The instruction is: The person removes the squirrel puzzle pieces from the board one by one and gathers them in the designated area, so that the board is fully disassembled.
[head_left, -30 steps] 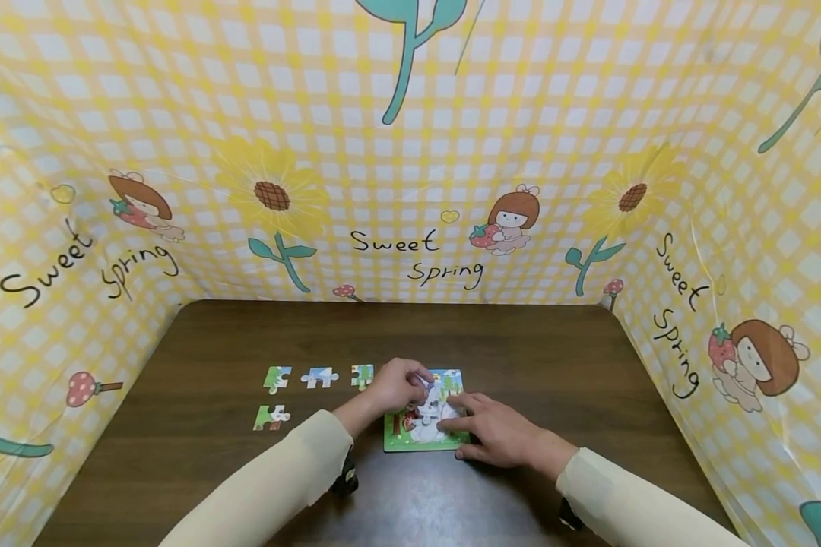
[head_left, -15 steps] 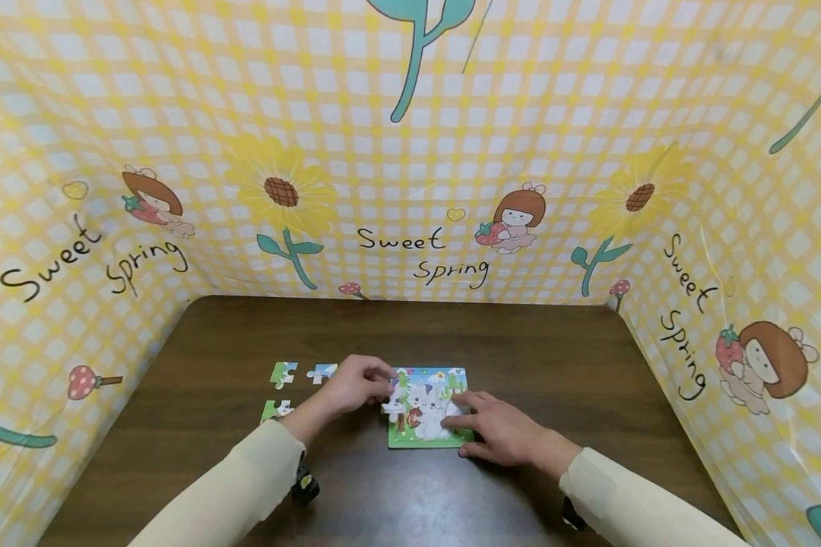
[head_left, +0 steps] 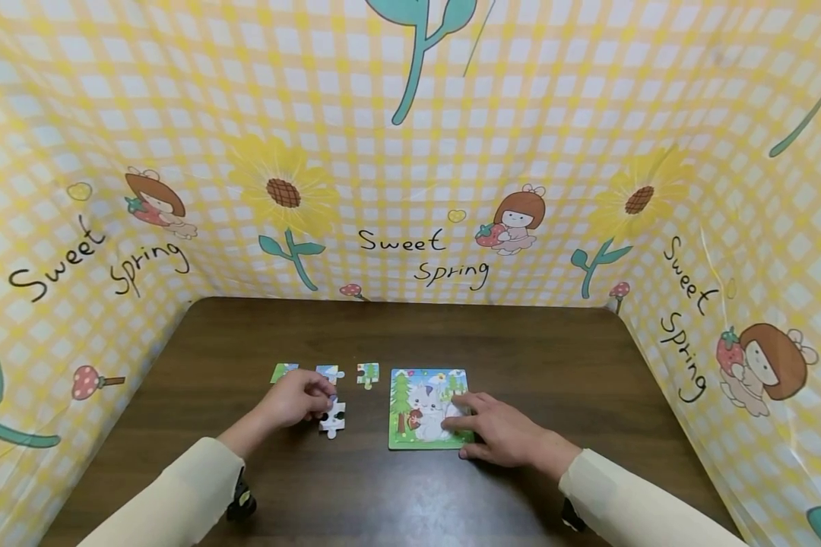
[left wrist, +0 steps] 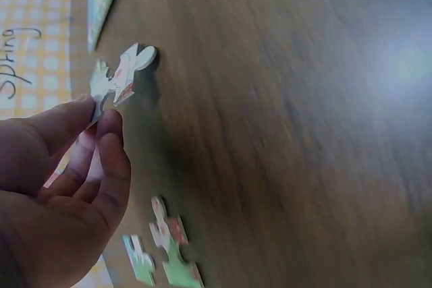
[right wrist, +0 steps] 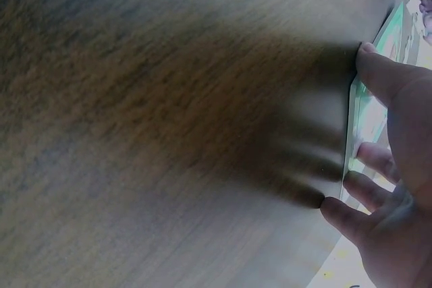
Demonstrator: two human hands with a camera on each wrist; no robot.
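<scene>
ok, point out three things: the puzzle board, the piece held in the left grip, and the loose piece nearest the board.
Puzzle board (head_left: 420, 444): head view, on its green near rim.
Held piece (head_left: 332, 420): head view, middle of its pale face.
Loose piece (head_left: 368, 371): head view, middle of its printed face.

Booth-like setting: yellow gingham cloth around brown table
</scene>
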